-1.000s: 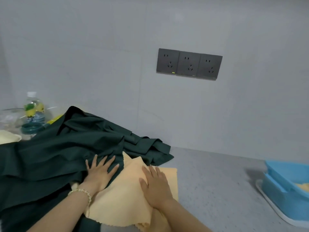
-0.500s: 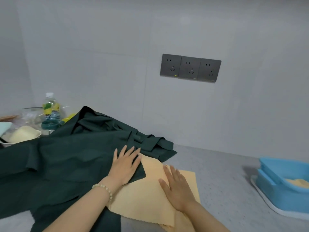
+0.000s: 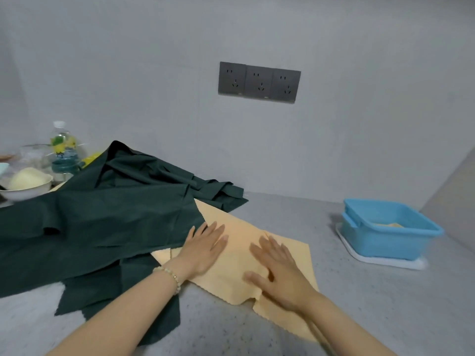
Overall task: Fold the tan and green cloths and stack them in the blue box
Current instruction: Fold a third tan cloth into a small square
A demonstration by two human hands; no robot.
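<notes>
While flat, both hands [image 3: 241, 255] press the tan cloth [image 3: 236, 276].

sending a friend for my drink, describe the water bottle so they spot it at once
From the three dark wall sockets, follow the grey counter left, past the heap of dark green cloth. The water bottle stands upright at the far left, behind a white bowl. It alone is tall and clear, with a white cap and a yellow and green label.
</notes>
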